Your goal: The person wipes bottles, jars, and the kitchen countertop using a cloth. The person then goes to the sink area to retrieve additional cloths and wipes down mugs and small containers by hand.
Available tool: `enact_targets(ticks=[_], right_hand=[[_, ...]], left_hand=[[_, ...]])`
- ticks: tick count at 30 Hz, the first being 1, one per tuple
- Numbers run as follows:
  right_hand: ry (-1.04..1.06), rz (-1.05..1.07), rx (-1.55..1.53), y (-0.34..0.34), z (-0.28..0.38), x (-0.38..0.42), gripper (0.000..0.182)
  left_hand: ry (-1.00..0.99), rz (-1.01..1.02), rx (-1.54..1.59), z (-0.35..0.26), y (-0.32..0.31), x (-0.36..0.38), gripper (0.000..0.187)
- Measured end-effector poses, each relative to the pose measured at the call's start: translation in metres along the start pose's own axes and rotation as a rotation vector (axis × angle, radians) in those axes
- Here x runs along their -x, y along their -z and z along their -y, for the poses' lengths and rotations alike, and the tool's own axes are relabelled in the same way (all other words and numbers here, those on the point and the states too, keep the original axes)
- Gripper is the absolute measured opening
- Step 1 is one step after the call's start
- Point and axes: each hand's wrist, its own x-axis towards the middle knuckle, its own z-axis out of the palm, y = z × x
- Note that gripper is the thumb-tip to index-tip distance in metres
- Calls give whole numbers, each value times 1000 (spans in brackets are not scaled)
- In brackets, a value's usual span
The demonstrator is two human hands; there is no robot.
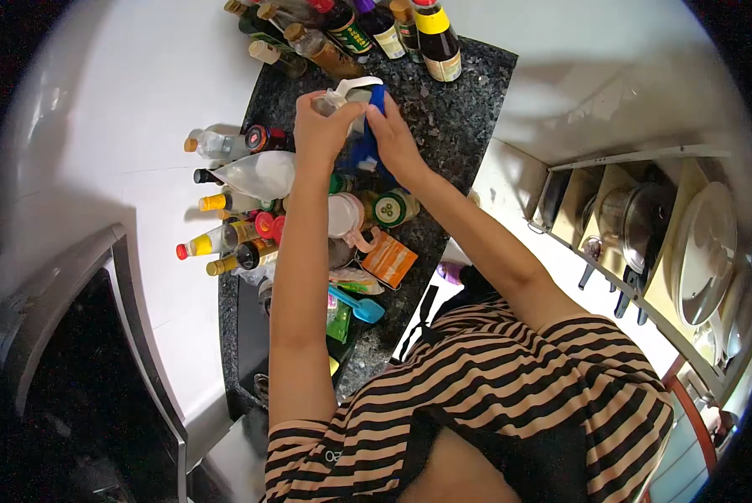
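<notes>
Speckled black stone counter [468, 96] stretches away below us, bottles bunched at its far end, among them a dark bottle with a yellow neck band [439, 46]. Between those and the nearer jumble, at the middle of the far half, both our hands are busy, close together! Our left hand [324, 130] is closed on a white-edged object [361, 83], thumb laid across it; the edge is bright and curved, the body below paler grey, and its crinkly-looking left part shines under the fingers. Right against it, just to the right, comes a blue item [363, 147], deep and saturated in colour, with a small white patch low down. Our right hand [397, 142] has it by the right edge, thumb to the front. Cloth or packet? We cannot tell, nor whether it touches the stone.

Nearer to us, it's crowded: a bulging white bag [263, 176] on the left, a white-lidded jug [345, 216], a green-lidded jar [394, 208] to its right, then an orange box [390, 260] and a blue scoop [363, 308]. Over on the right, a rack [606, 189] carries pans and lids.
</notes>
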Motion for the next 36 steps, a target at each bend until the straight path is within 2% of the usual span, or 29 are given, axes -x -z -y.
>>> enact_targets(ticks=[1,4,6,8,9,12,15,17,20,23,24,26,27,28,30,31,34,36], right_hand=[[28,71,-1,-3,-3,-1,53],[282,-1,458,-6,-6,12,49],[307,14,517,-3,0,15,45],[320,42,568,1,5,16,41],[308,36,505,2,3,15,41],[322,18,375,4,1,11,37],[432,1,380,8,3,10,30],[497,14,429,13,3,11,27],[412,-31,332,27,-6,6,24],[152,-191,412,38,-13,0,23],[127,-220,364,39,-14,-4,22],[79,-273,259,30,-5,-14,23],[132,-263,267,25,0,-17,29],[78,-193,297,24,-4,-19,28],[-31,-59,363,28,-17,-22,29],[44,-42,369,28,-16,-22,33],[-22,43,399,38,-10,-21,40],[-34,-42,443,43,-7,-22,40]], left_hand=[[6,2,4,3,1,-2,76],[55,34,33,9,2,-5,79],[131,83,65,11,6,-3,81],[118,112,112,11,10,2,82],[113,129,136,12,10,4,82],[-74,125,96,33,6,-9,84],[105,131,177,7,10,-1,86],[197,136,269,15,7,-8,86],[247,83,311,26,5,-17,84],[208,64,225,22,10,-19,79],[187,67,185,20,13,-19,77],[-29,89,-78,33,9,-27,71],[-107,112,-201,41,6,-24,71],[-186,137,-325,35,2,-19,70],[-130,197,-397,36,-5,-19,72],[-123,220,-409,40,-5,-21,73],[-87,287,-380,45,-9,-23,73],[-34,319,-320,41,-16,-23,72]])
